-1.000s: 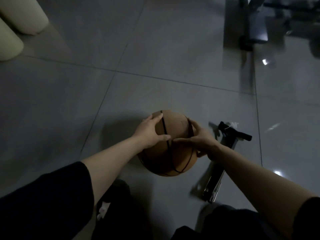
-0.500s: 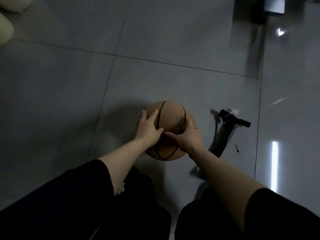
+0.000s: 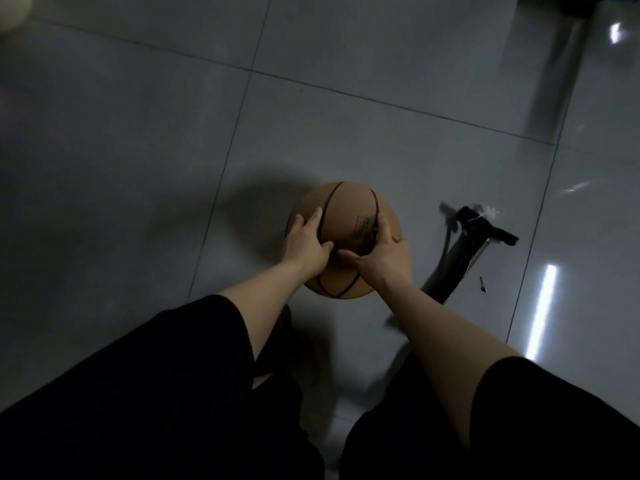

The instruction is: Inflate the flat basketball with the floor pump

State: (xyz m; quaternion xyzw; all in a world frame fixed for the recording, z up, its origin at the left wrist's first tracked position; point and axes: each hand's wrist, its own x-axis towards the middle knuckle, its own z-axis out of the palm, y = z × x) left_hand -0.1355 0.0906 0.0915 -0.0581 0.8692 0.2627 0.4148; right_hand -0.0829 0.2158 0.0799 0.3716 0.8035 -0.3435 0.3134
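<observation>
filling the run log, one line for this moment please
both hands hold basketball | pump lies untouched right of ball | needle on floor

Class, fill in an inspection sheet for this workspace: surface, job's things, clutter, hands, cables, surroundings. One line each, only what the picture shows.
Surface: glossy grey tiled floor with light glare.
Job's things: basketball on the floor; floor pump lying to its right, untouched.
Clutter: small dark needle-like piece on the floor beside the pump.
Hands: left hand and right hand both hold the ball, thumbs near each other on top.
Cables: pump hose alongside the pump; its end cannot be told.
Surroundings: dark blurred object at top right; pale object at top left.
</observation>
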